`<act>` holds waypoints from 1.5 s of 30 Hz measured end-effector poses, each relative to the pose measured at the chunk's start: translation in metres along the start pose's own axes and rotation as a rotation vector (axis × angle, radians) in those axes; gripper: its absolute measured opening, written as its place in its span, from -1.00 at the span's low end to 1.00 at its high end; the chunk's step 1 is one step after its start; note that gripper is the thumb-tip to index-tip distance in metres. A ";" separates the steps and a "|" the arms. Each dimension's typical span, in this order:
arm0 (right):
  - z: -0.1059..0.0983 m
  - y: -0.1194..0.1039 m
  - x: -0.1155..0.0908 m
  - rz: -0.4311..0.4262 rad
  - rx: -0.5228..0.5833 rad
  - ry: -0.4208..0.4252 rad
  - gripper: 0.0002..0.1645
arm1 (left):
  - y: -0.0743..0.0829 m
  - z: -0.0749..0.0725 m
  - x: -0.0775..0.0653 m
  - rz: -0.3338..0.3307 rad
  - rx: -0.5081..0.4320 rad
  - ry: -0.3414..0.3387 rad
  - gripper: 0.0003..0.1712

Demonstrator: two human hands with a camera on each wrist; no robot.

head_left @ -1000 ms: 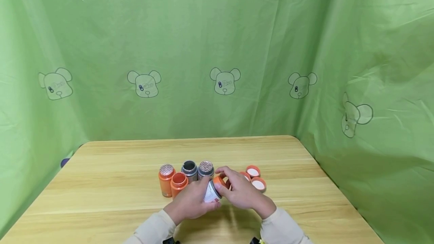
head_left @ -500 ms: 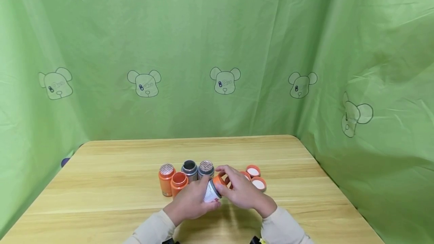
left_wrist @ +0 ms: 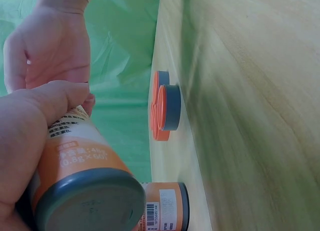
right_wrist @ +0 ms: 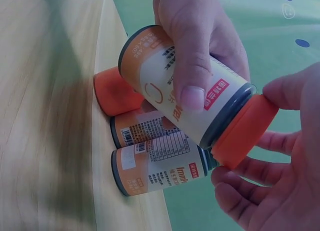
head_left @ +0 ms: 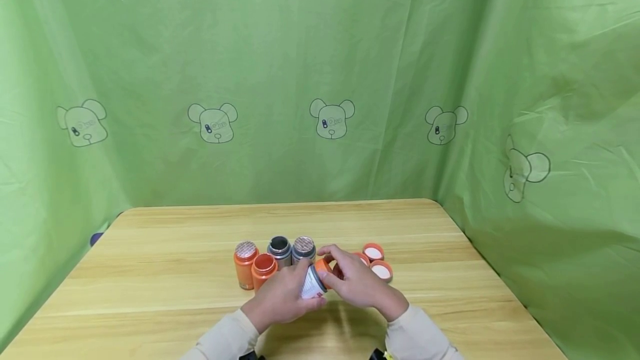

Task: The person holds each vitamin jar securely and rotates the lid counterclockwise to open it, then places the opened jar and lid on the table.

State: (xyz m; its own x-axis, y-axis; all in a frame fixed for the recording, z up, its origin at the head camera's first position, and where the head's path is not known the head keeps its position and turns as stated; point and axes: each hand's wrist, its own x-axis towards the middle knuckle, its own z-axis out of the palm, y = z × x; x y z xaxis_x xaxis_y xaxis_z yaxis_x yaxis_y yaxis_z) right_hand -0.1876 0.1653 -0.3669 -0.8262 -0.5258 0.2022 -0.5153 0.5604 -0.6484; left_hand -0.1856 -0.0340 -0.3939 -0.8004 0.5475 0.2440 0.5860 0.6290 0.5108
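Observation:
Tilted above the table, a supplement bottle point(right_wrist: 159, 86) with a white and orange label and grey base is gripped by my left hand point(head_left: 281, 296). Its orange cap point(right_wrist: 244, 132) sits at the bottle's mouth, against the grey collar. My right hand point(head_left: 356, 282) holds this cap, thumb on one side and fingers curled on the other. Close behind the left hand stand two orange bottles, one with a foil-sealed top point(head_left: 246, 263) and one uncovered point(head_left: 264, 272). Beside them are an open grey-necked bottle point(head_left: 279, 253) and a foil-topped grey-necked bottle point(head_left: 303, 249).
Right of the hands, three orange-and-grey caps point(head_left: 381, 272) lie with their white liners up, one partly hidden by the right hand. The wooden table point(head_left: 150, 282) is bordered by a green patterned curtain point(head_left: 270, 171) at the back and sides.
My right thumb and fingers shift slightly around the orange cap. The left hand keeps its grip on the bottle, and the standing bottles and loose caps stay put.

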 end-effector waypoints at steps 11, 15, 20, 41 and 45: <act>0.002 0.003 0.001 0.007 -0.018 0.031 -0.55 | 0.000 0.000 0.000 0.012 0.008 0.024 -0.29; 0.004 0.003 0.002 0.029 -0.021 0.044 -0.56 | 0.002 0.000 0.001 0.005 0.015 0.024 -0.32; 0.004 0.002 0.001 0.015 0.019 0.029 -0.56 | 0.002 0.000 0.002 -0.003 0.016 0.019 -0.30; 0.004 0.003 0.002 0.012 -0.003 0.038 -0.51 | 0.001 -0.001 0.001 -0.001 0.005 0.031 -0.36; 0.004 0.002 0.002 0.032 0.012 0.020 -0.50 | 0.002 -0.001 0.001 -0.004 0.007 0.026 -0.35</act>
State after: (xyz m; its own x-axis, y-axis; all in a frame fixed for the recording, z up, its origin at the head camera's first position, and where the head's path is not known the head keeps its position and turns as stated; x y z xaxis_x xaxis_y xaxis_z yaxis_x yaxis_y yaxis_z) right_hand -0.1892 0.1631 -0.3710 -0.8469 -0.4944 0.1959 -0.4857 0.5692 -0.6634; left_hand -0.1857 -0.0330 -0.3918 -0.8056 0.5305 0.2639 0.5838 0.6349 0.5060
